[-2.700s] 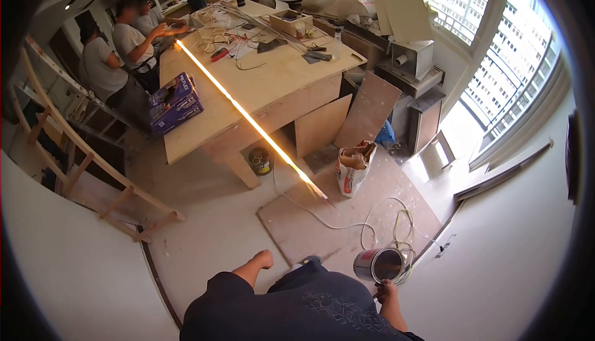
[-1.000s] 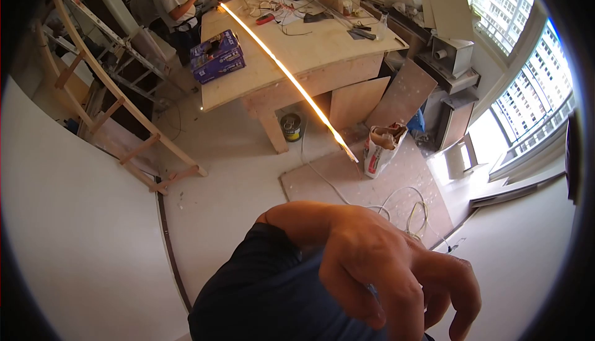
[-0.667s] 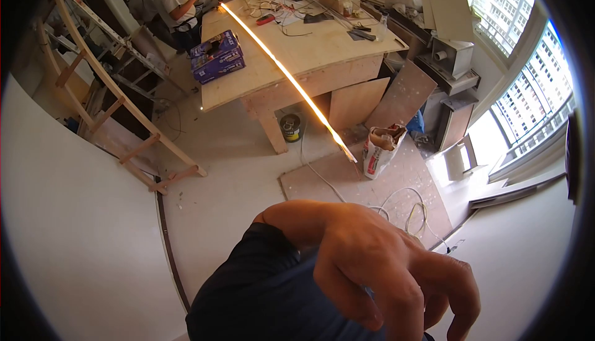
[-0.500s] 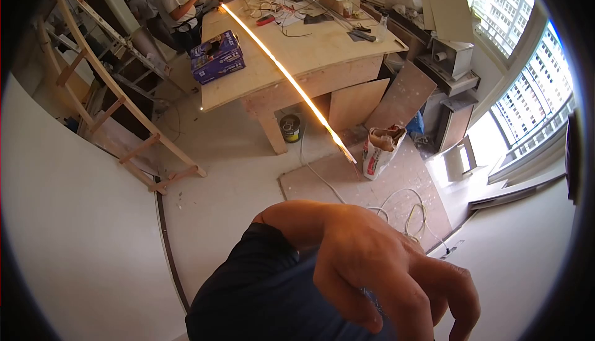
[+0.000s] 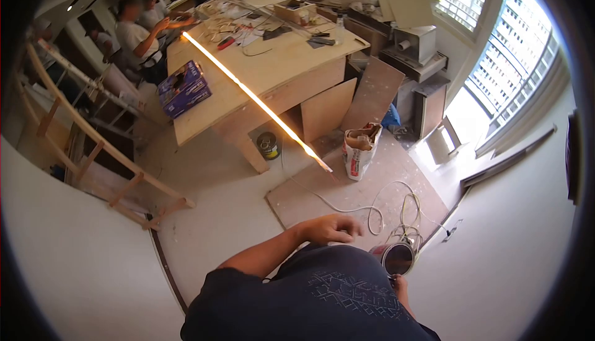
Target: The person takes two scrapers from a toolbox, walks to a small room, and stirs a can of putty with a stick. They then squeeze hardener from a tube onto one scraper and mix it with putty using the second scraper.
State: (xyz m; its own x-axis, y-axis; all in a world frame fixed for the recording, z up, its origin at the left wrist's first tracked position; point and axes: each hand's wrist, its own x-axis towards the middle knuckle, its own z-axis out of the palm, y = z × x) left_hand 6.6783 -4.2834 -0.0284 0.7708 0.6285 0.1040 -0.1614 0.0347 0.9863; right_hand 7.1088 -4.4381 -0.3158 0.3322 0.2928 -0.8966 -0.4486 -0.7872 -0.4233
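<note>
In front of my chest, my left hand [image 5: 336, 228] is raised with its fingers bent and smeared by motion, and I see nothing in it. At my right side, my right hand [image 5: 401, 285] grips the near rim of an open metal can [image 5: 398, 258]. The can looks dark inside, and its mouth tips toward me. Most of my right hand's fingers are hidden behind the can and my shirt. Beyond the can, a coiled pale cable [image 5: 407, 217] lies on the floor board [image 5: 322, 195].
A glowing light strip [image 5: 248, 93] spans the wooden worktable [image 5: 273, 74] and overhangs its near edge. A purple box [image 5: 184, 90] sits at the table's left corner. A white bag [image 5: 361, 152], a black tub [image 5: 268, 146] and a wooden ladder [image 5: 93, 155] stand around. People work at the far left.
My left hand has dropped from close before the camera to in front of my chest. The can and my right hand have come into sight, and the view has shifted.
</note>
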